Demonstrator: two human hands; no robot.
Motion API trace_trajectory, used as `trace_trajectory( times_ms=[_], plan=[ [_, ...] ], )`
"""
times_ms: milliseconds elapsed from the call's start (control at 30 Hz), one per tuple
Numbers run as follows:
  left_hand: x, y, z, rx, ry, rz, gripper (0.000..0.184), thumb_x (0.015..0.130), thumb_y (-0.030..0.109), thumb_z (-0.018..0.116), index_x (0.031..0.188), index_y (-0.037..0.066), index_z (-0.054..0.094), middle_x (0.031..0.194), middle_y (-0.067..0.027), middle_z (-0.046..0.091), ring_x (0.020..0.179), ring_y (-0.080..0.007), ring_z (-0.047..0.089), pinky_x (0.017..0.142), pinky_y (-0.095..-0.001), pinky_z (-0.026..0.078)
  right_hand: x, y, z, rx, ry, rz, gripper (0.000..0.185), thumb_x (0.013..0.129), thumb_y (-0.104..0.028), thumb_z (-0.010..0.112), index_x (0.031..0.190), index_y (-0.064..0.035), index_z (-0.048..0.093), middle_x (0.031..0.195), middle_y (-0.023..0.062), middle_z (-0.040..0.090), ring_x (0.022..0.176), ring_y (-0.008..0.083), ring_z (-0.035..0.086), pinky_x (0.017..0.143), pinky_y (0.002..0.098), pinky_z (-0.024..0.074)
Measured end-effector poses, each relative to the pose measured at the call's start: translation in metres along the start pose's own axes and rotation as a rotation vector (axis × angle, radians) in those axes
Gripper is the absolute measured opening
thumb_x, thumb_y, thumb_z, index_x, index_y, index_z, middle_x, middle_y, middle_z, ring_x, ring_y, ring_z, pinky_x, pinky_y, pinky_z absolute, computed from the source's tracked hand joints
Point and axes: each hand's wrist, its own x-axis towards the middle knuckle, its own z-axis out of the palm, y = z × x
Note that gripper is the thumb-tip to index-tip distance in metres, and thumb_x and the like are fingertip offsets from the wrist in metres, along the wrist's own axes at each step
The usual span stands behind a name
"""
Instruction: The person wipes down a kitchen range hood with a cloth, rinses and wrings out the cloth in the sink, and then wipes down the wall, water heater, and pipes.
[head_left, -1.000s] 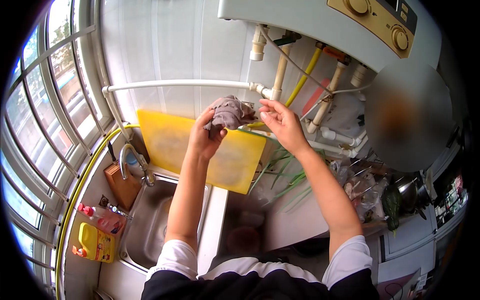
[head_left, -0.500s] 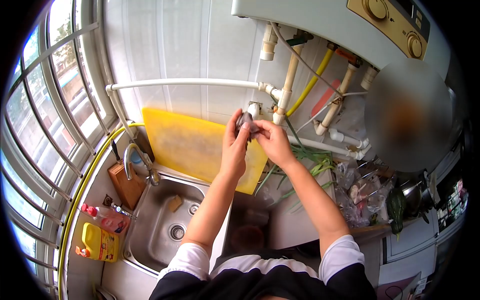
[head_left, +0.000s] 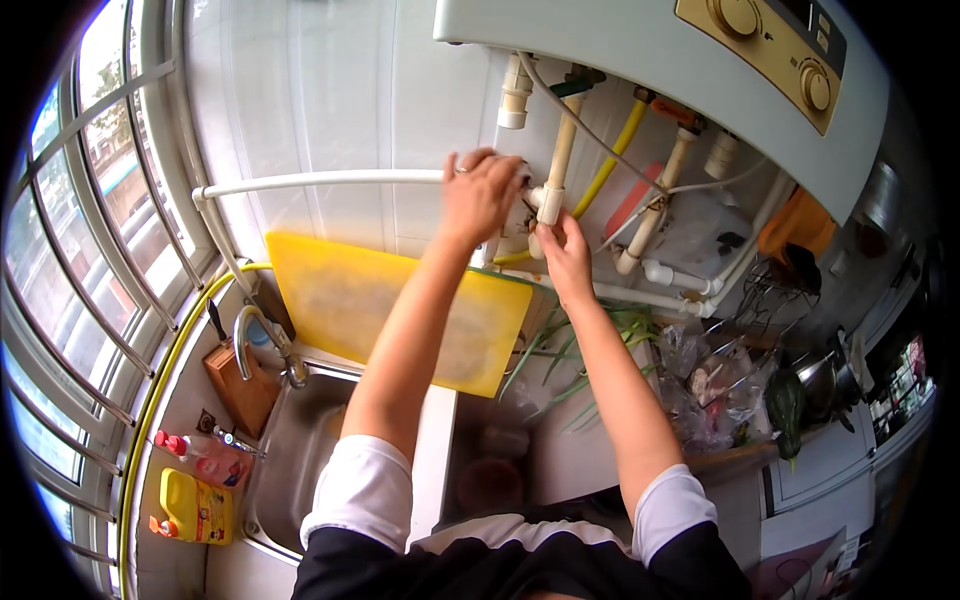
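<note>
My left hand [head_left: 481, 198] reaches over the white horizontal pipe [head_left: 340, 178] where it meets the beige upright pipe [head_left: 563, 150]. Its fingers are bent toward the joint, and a small dark bit shows by the fingertips; what they grip is hidden. Lower and to the right, my right hand [head_left: 568, 258] has thumb and fingers closed around the lower end of the pipe fitting [head_left: 549, 205]. The small dark object seen earlier in both hands cannot be made out clearly now. Below the hands, a yellow board [head_left: 390, 310] leans against the wall.
A white water heater [head_left: 600, 40] hangs above, with a yellow hose [head_left: 625, 140] below it. At left are the sink [head_left: 290, 460], faucet [head_left: 245, 340], knife block [head_left: 240, 385] and a yellow jug [head_left: 195, 505]. Green onions [head_left: 590, 350] and a dark green gourd [head_left: 785, 410] lie right.
My hands, together on a small dark object before, have come apart. The left has risen to the pipe joint; the right has moved right to the fitting's lower end. The view has shifted slightly.
</note>
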Motion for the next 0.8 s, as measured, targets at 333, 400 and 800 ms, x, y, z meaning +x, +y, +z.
trace_trajectory(
  times_ms=[333, 400, 800],
  plan=[
    [-0.006, -0.006, 0.000, -0.116, 0.065, 0.094, 0.026, 0.080, 0.010, 0.068, 0.105, 0.012, 0.062, 0.100, -0.0060, 0.065, 0.093, -0.0323, 0.057, 0.079, -0.0413, 0.047, -0.005, -0.008, -0.020, -0.349, -0.032, -0.176, 0.033, 0.080, -0.006, 0.060, 0.113, 0.0022, 0.059, 0.113, 0.0175, 0.059, 0.107, 0.0337, 0.056, 0.093, 0.0412, 0.0450],
    [-0.012, -0.008, 0.001, -0.062, 0.144, 0.164, 0.025, 0.080, 0.005, 0.065, 0.104, 0.011, 0.062, 0.100, -0.0051, 0.065, 0.092, -0.0312, 0.058, 0.079, -0.0404, 0.048, 0.001, -0.041, -0.034, -0.589, -0.054, -0.192, 0.039, 0.079, 0.000, 0.055, 0.118, 0.0024, 0.059, 0.126, 0.0174, 0.054, 0.121, 0.0365, 0.049, 0.101, 0.0428, 0.0418],
    [-0.073, -0.013, 0.002, -0.232, 0.396, -0.536, 0.027, 0.075, -0.006, 0.058, 0.099, 0.006, 0.062, 0.096, -0.0128, 0.066, 0.092, -0.0322, 0.057, 0.087, -0.0404, 0.043, 0.081, -0.059, -0.019, -0.200, -0.241, -0.151, 0.046, 0.094, -0.031, 0.062, 0.122, 0.0041, 0.050, 0.114, 0.0247, 0.062, 0.092, 0.0387, 0.066, 0.082, 0.0412, 0.0528]
  ],
)
